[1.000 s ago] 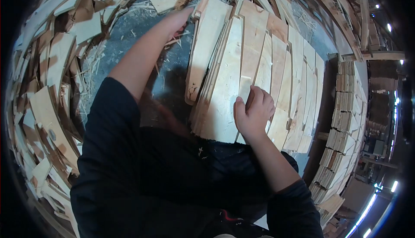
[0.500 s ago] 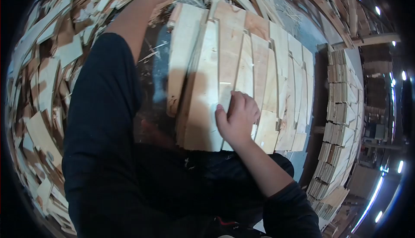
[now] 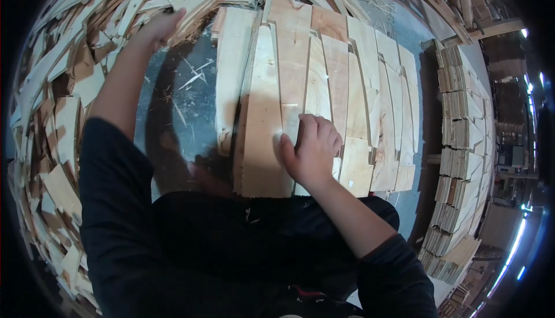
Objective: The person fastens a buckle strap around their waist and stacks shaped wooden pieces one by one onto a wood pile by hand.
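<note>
My left hand (image 3: 163,29) is raised at the upper left, by the edge of a heap of loose wooden strips (image 3: 136,6). It is slightly blurred; its fingers look stretched out, and I see nothing held in them. My right hand (image 3: 315,153) rests on a stack of thin, tapered wooden boards (image 3: 263,150) laid side by side in front of me. Its thumb stands apart from the bent fingers, which touch a narrow board surface. The undersides of those fingers are hidden.
Scrap wood curves around my left side. Splinters (image 3: 196,75) lie on the dark floor (image 3: 167,104) between heap and boards. At right, neat stacks of cut boards (image 3: 454,162) form a row beside a dark gap. Wooden beams (image 3: 497,38) show at the upper right.
My left hand has drawn back leftward and down from the far end of the boards, uncovering strips on the heap and more floor. My right hand stays on the boards.
</note>
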`<move>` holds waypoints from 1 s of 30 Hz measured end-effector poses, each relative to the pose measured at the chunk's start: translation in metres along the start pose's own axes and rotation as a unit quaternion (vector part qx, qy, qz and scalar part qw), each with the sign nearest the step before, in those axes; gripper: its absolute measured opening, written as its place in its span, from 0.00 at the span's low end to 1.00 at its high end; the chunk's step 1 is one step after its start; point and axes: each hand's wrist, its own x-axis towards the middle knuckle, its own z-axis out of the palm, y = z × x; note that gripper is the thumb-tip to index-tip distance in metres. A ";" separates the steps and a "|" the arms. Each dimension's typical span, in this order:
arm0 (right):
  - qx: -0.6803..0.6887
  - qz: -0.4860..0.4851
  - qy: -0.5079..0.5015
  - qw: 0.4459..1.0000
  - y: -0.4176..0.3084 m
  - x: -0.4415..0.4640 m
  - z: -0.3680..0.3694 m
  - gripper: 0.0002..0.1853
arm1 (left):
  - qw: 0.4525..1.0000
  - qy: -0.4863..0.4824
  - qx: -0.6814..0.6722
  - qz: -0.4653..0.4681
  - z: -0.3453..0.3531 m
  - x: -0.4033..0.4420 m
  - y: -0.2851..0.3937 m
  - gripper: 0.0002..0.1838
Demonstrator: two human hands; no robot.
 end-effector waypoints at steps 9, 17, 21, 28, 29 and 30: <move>0.003 0.002 0.037 0.999 -0.002 -0.002 0.004 0.28 | 0.995 0.092 -0.015 -0.043 -0.014 -0.208 -0.146 0.24; -0.022 0.001 0.044 0.999 -0.002 -0.003 0.007 0.28 | 0.946 0.170 0.267 0.067 -0.015 -0.279 -0.197 0.40; -0.021 0.005 0.045 0.999 -0.004 -0.005 0.009 0.29 | 0.936 0.160 0.305 0.070 0.007 -0.242 -0.170 0.41; -0.024 0.020 0.043 0.999 -0.006 -0.003 0.007 0.28 | 0.943 0.066 0.325 -0.030 0.003 -0.218 -0.157 0.33; -0.023 0.018 0.045 0.999 -0.005 -0.004 0.008 0.28 | 0.945 0.052 0.320 -0.029 -0.002 -0.217 -0.160 0.32; -0.023 0.015 0.049 0.998 -0.005 -0.004 0.009 0.28 | 0.952 0.078 0.295 -0.016 -0.006 -0.218 -0.164 0.31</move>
